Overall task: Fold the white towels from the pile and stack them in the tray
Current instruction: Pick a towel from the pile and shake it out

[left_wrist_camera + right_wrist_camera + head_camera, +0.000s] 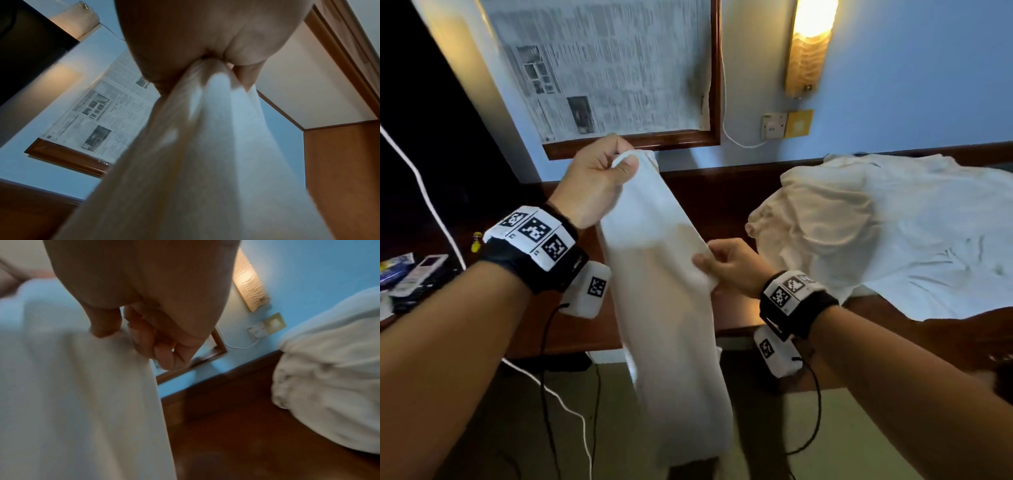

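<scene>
A long white cloth towel (664, 308) hangs in front of the dark wooden desk (722, 192). The left hand (592, 185) clenches its top end, the right hand (732, 267) pinches its side edge. Likely mid-fold; next, bring the ends together. Crumpled white towel pile (876, 233) lies on the desk.

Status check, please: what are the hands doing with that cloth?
Left hand grips towel top. Right hand pinches its side edge. Towel hangs unfolded. Pile waits on table.

Head view: from above and behind both hands, facing forward and down.
Left wrist view: close under the left hand (185, 40), facing up along the held towel (205, 162).
Right wrist view: close behind the right hand (144, 305).
Shared: towel, framed newspaper (602, 68), wall lamp (810, 44).
</scene>
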A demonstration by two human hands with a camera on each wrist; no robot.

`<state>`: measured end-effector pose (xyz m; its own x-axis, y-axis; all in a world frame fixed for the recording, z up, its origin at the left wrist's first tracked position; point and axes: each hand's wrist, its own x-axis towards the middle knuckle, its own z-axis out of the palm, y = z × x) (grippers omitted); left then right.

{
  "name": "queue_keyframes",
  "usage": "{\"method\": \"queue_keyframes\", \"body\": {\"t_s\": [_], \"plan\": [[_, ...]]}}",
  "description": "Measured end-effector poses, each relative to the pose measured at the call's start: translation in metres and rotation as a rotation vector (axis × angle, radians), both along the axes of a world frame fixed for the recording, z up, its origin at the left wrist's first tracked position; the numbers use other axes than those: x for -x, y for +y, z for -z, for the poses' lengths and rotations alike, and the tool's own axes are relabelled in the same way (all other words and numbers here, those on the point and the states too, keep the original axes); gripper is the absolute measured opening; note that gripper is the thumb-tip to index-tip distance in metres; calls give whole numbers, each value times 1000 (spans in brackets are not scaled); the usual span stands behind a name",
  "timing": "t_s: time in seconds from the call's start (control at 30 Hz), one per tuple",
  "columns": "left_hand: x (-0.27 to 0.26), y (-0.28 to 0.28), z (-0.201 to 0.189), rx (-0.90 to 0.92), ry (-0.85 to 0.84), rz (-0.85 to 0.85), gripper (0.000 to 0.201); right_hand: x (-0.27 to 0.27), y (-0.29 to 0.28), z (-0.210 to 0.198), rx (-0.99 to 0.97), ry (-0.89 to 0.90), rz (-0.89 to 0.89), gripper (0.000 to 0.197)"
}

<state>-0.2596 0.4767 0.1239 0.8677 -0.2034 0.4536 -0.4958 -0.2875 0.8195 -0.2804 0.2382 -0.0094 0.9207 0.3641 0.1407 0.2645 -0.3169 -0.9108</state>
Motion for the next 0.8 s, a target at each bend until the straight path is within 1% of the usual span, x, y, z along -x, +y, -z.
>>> {"method": "queue_keyframes", "body": {"t_s": [0.07,0.13,0.17,0.2,0.3,0.37,0.47,0.53,0.6,0.67,0.7,0.73,0.77,0.8], "plan": [[-1,17,-4,6,2,-12,19,11,-15,39,167,87,25,36],[-5,32,-3,4,8,-31,27,23,-31,73,364,138,106,53],[-7,41,-3,9,5,-49,28,27,-42,87,428,151,142,57],[-10,50,-1,17,-2,-59,27,37,-53,98,452,178,189,55],[-18,78,-3,53,-12,-100,22,54,-88,118,553,276,305,39],[-21,88,-4,-3,-9,-157,25,64,-113,127,670,343,384,31],[-25,93,2,19,15,-168,27,76,-146,138,846,456,536,16],[-27,89,7,19,49,-144,28,83,-158,144,927,500,623,14],[-26,79,12,51,92,-109,26,82,-158,146,1010,535,628,20],[-25,61,15,102,113,-29,9,70,-145,137,1014,518,599,23],[-23,51,17,105,127,14,7,61,-134,128,966,462,582,21],[-21,39,18,81,139,47,9,50,-122,116,887,375,567,18],[-19,27,21,45,143,71,10,39,-108,101,763,269,546,15],[-18,14,25,-3,144,87,15,29,-91,82,601,154,515,18]]}}
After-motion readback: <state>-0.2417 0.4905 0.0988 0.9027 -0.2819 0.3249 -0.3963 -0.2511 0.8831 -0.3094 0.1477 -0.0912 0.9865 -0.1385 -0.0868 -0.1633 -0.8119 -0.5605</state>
